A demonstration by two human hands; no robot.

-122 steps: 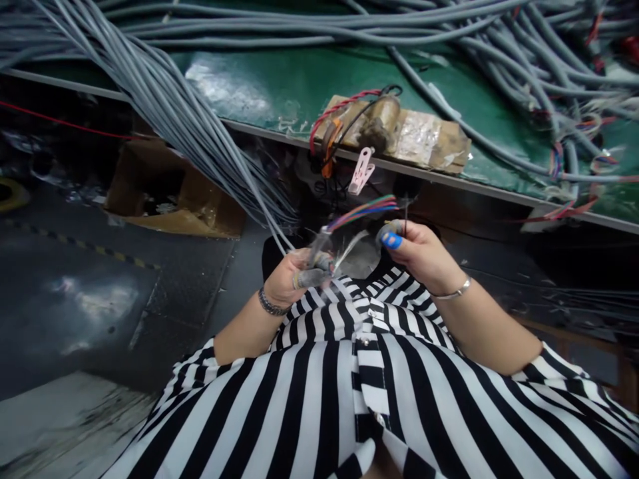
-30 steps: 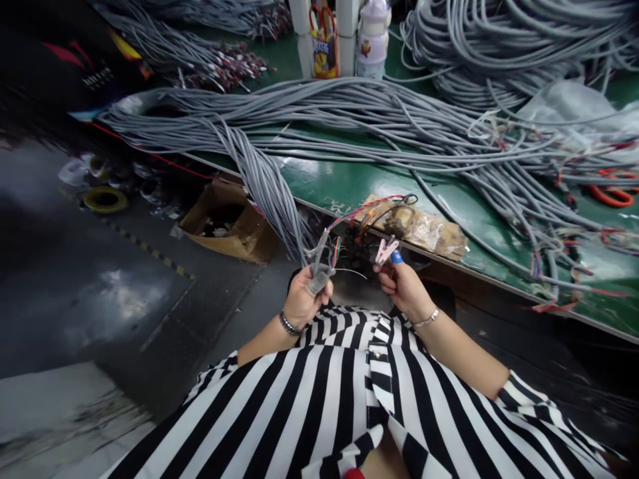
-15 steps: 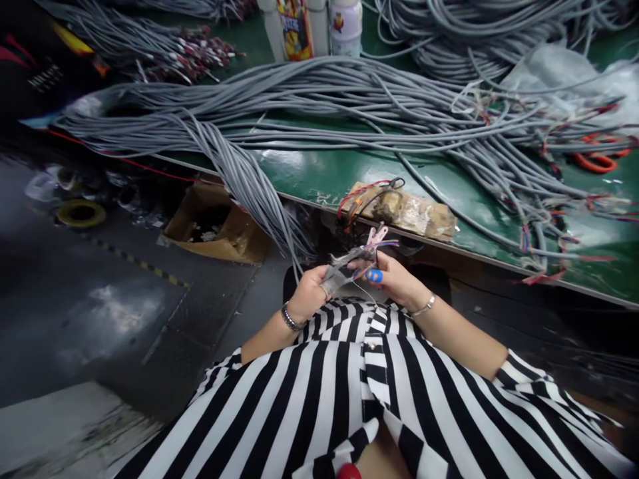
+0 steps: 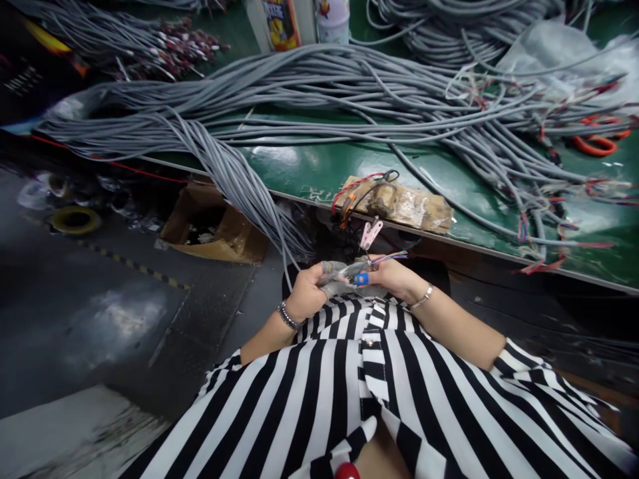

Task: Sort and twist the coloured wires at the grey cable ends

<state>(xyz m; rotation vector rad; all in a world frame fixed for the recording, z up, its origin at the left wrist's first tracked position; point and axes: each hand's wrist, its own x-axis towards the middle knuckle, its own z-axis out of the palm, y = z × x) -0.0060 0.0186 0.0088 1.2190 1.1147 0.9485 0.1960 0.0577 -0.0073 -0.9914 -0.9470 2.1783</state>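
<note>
Close to my lap, my left hand (image 4: 308, 293) is closed on a grey cable (image 4: 339, 269), whose end is partly hidden between my hands. My right hand (image 4: 392, 278), with a blue wrap on one finger, pinches the cable's stripped end. Thin coloured wires (image 4: 397, 257) stick out past its fingers to the right. Just beyond my hands a pink clip (image 4: 371, 234) hangs at the table edge, apart from my fingers. Behind it a brown taped block (image 4: 399, 203) lies on the table edge, with red and black wires at its left end.
Long bundles of grey cable (image 4: 299, 80) run across the green table (image 4: 319, 163), and one hangs over its front edge. Orange-handled scissors (image 4: 594, 145) lie at the right. A cardboard box (image 4: 214, 226) and a yellow ring (image 4: 74, 219) sit below at the left.
My right hand has come lower, away from the pink clip, which now hangs separate from the wires. The cable end between my hands lies flatter. The view has shifted slightly.
</note>
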